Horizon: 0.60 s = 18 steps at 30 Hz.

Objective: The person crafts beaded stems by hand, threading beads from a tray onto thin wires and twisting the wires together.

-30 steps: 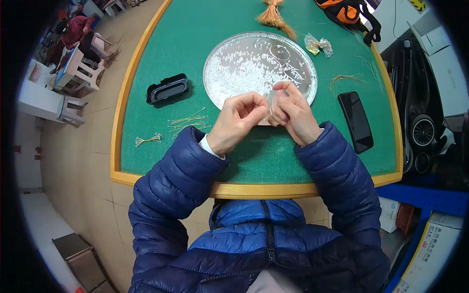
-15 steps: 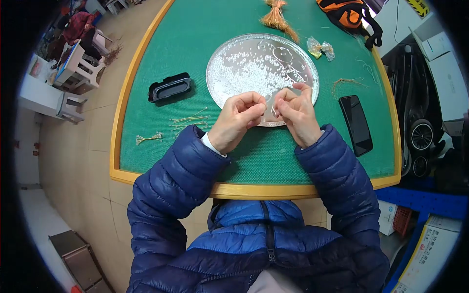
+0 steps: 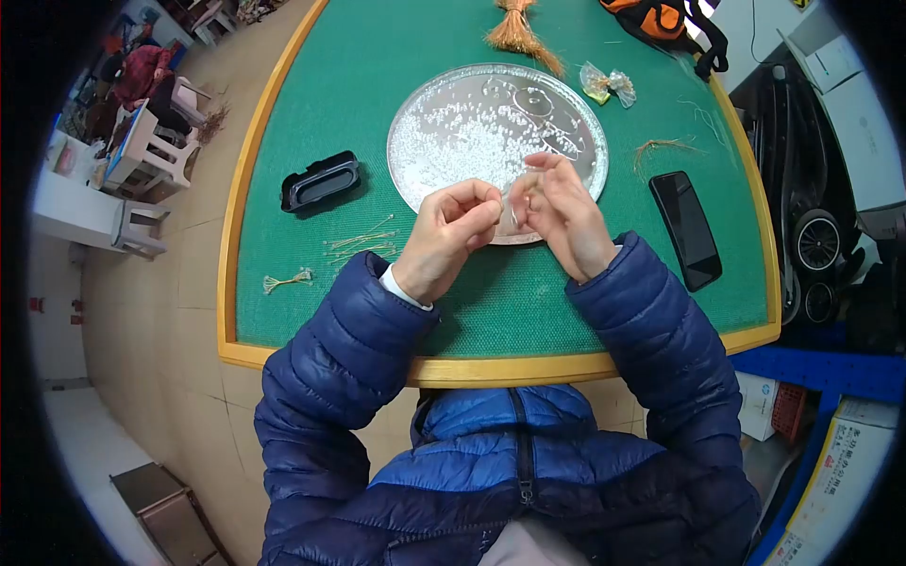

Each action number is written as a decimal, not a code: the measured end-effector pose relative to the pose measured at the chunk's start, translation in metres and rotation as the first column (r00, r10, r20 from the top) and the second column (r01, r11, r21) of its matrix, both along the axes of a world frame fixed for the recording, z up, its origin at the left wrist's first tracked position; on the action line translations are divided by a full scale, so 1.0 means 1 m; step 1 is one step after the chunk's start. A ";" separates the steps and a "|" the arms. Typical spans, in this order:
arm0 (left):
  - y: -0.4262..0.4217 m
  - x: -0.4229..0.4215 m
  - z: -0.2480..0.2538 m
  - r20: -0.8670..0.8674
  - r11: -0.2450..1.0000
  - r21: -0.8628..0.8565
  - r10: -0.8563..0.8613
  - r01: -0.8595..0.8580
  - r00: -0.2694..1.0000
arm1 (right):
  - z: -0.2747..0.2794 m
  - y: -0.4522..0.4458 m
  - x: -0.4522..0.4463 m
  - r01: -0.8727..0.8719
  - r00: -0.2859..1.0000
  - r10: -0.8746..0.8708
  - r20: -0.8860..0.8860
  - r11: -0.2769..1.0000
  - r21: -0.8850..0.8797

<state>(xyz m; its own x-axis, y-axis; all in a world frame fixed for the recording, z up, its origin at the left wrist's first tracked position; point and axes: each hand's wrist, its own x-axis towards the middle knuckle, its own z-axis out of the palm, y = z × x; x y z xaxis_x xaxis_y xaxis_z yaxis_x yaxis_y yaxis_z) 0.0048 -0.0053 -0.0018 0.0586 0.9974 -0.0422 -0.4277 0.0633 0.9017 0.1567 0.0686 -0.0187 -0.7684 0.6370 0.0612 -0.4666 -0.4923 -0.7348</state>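
Over the near rim of a round silver tray [image 3: 434, 104] that bears many small white beads [image 3: 453, 141], my two hands are held close together. My left hand [image 3: 451, 231] is closed, thumb and index finger pinched; what they hold is too small to make out. Just to its right, my right hand [image 3: 562, 212] has its fingers curled and partly blurred, and I cannot make out anything between them. Left of my left hand lie several thin gold wires [image 3: 363, 245] with pale tips, and a small tied bundle of them [image 3: 288, 280].
A black open case [image 3: 321, 183] lies left of the tray, a black phone [image 3: 684, 230] right. Farther back are a copper-coloured wire bundle [image 3: 517, 33], a clear plastic bag [image 3: 607, 85], loose wires [image 3: 665, 147] and an orange-black bag [image 3: 661, 19]. A person [image 3: 146, 75] sits far left.
Both hands have parted slightly from where they nearly touched. The right hand's fingers have shifted and spread a little. The whole view has moved slightly.
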 end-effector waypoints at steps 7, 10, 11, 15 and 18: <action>0.001 -0.003 -0.003 0.063 1.000 -0.023 -0.004 0.005 0.998 | 0.014 -0.013 -0.009 0.316 0.918 -0.340 0.204 0.938 0.142; 0.001 -0.002 -0.004 0.043 1.000 -0.016 -0.016 0.016 0.999 | 0.009 -0.014 -0.010 0.317 0.915 -0.346 0.208 0.935 0.159; 0.001 0.000 -0.004 0.022 1.000 -0.004 -0.018 0.018 1.000 | 0.008 -0.013 -0.009 0.309 0.919 -0.337 0.206 0.938 0.154; -0.001 0.002 -0.003 -0.027 0.999 0.016 -0.037 0.037 0.999 | 0.005 -0.012 -0.006 0.257 0.944 -0.268 0.192 0.963 0.078; -0.001 0.002 -0.001 -0.042 0.997 0.014 -0.078 0.078 0.996 | 0.005 -0.009 -0.001 0.129 0.984 -0.115 0.137 0.987 -0.100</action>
<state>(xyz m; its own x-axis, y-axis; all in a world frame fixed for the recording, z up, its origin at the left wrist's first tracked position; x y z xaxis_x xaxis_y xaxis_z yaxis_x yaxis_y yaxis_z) 0.0066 -0.0066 -0.0029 0.1347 0.9904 -0.0309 -0.3839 0.0809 0.9198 0.1552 0.0597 -0.0140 -0.6813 0.7238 -0.1089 -0.4314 -0.5173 -0.7391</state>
